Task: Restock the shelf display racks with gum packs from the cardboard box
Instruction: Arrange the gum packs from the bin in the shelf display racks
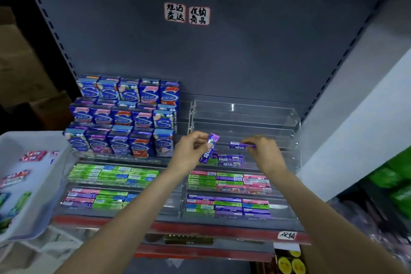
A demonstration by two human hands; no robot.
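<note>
My left hand [191, 151] grips a small bunch of purple gum packs [210, 147], held upright over the right clear acrylic rack [244, 115]. A single purple gum pack [238, 145] lies level in my right hand [262, 151], just above the rack's middle tier. Two or three purple packs [230, 160] lie on that tier below my hands. The lower tiers hold rows of green, pink and purple packs [229, 193]. The rack's upper tiers hold nothing. A white box [44, 176] at the left holds several loose gum packs.
The left rack carries blue upright gum boxes [124, 118] above flat green and pink packs [111, 176]. Behind is a grey back panel with two handwritten labels [186, 13]. A red shelf edge [200, 229] runs below. Green bags [398, 180] sit at the right.
</note>
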